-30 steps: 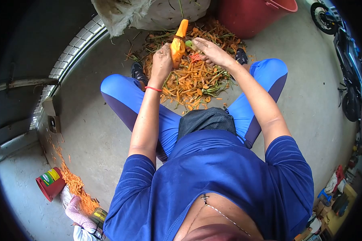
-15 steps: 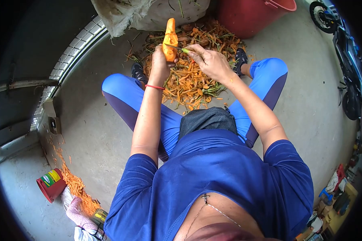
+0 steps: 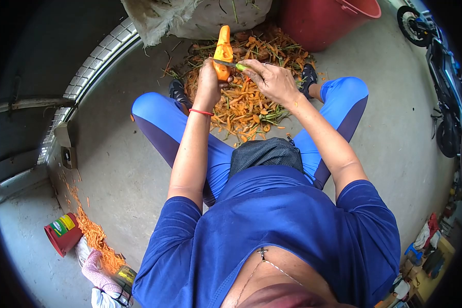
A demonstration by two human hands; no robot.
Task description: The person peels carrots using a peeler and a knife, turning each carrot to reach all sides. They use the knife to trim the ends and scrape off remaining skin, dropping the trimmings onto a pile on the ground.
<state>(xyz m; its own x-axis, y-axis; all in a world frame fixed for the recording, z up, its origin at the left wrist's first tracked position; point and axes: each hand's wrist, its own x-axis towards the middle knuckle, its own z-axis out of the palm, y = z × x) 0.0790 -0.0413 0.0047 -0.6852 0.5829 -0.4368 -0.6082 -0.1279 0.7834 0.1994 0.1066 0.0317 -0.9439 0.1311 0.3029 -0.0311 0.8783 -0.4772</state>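
My left hand (image 3: pixel 208 82) is closed around the lower part of a peeled carrot (image 3: pixel 224 49), which stands nearly upright with its narrow end up. Notches and dark hollows show along the carrot's side. In my right hand (image 3: pixel 276 84) is a small knife (image 3: pixel 241 66) with a light green handle, gripped between thumb and fingers. The knife's dark blade points left and lies against the carrot, just above my left fingers. Beneath both hands spreads a heap of orange peelings (image 3: pixel 241 115) mixed with green stalks.
A large red tub (image 3: pixel 313 25) and a pale sack (image 3: pixel 210 18) stand behind the heap. At the lower left, a red bucket (image 3: pixel 63 233) lies tipped beside orange shreds (image 3: pixel 95 233). A motorcycle (image 3: pixel 441 77) is parked at the right. My knees flank the heap.
The carrot, the knife and both hands have shifted slightly right and down in the view, along with the background. The blade still rests on the carrot; both grips look the same.
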